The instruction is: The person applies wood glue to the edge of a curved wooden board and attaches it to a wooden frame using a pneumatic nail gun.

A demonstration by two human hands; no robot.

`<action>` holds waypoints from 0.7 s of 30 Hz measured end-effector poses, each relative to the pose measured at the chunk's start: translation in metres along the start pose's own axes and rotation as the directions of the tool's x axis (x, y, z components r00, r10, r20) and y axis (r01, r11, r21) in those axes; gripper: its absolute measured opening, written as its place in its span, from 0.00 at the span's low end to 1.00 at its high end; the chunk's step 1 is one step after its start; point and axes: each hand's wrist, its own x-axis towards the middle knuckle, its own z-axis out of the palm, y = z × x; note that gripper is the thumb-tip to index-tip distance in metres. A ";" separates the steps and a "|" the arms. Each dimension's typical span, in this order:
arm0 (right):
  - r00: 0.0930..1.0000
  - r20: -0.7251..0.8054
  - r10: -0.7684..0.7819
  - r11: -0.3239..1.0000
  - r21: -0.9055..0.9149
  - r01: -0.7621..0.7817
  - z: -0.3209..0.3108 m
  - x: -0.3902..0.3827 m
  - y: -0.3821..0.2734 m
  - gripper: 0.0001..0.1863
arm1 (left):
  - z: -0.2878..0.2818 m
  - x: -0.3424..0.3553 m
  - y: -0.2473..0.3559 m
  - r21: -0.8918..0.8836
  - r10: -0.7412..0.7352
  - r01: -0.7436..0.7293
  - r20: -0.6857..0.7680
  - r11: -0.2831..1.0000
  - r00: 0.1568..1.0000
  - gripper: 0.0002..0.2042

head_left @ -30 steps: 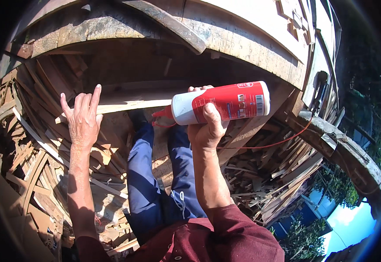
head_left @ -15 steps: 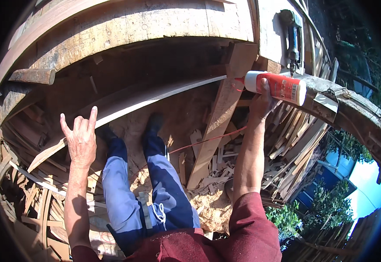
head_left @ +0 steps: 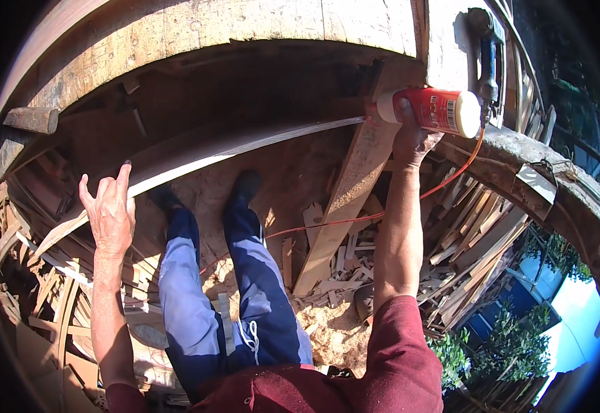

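Observation:
A long, thin wooden board [head_left: 245, 146] runs on edge from the lower left to the middle right, its pale narrow edge facing up. My left hand [head_left: 111, 213] grips it near its left end, two fingers raised and the others curled; the thumb is hidden. A red and white glue bottle [head_left: 437, 110] lies sideways in my right hand [head_left: 413, 138], which is wrapped round it from below. The bottle's red nozzle points left, close to the board's right end; whether it touches cannot be made out.
A curved-looking wooden bench [head_left: 245, 31] spans the far side. On it at the right rests a blue and black power tool [head_left: 489, 58] with an orange hose [head_left: 444, 182]. A plank [head_left: 345, 206] leans below. Wood offcuts [head_left: 465, 234] are piled at both sides.
My right hand and the bottle have moved slightly away and to the right, with the nozzle now by the board's end. My left hand has shifted left, its fingers less stretched.

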 end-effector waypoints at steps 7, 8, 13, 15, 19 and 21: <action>0.999 -0.011 -0.054 0.997 0.048 0.054 0.004 0.000 0.009 0.33 | 0.002 -0.002 0.000 -0.001 -0.015 0.015 -0.016 1.000 1.000 0.37; 0.999 -0.007 -0.053 0.997 0.047 0.054 0.003 0.000 0.010 0.33 | 0.004 -0.001 -0.002 0.010 -0.015 0.016 -0.038 1.000 0.999 0.37; 0.997 0.074 -0.024 0.999 -0.044 0.027 -0.004 -0.007 0.000 0.35 | 0.004 -0.003 -0.001 0.016 -0.021 0.022 -0.088 1.000 0.996 0.36; 0.997 0.078 -0.025 0.997 -0.068 0.031 -0.010 -0.010 0.001 0.35 | 0.006 -0.003 -0.001 0.008 -0.024 0.024 -0.089 1.000 0.996 0.36; 0.997 0.076 -0.009 0.992 -0.125 0.018 -0.015 -0.016 -0.003 0.36 | 0.007 -0.006 -0.002 0.009 -0.035 0.036 -0.074 0.999 0.997 0.35; 0.995 0.096 0.004 0.989 -0.149 0.010 -0.018 -0.018 -0.008 0.35 | 0.007 -0.007 -0.002 0.010 -0.038 0.039 -0.076 0.999 0.996 0.35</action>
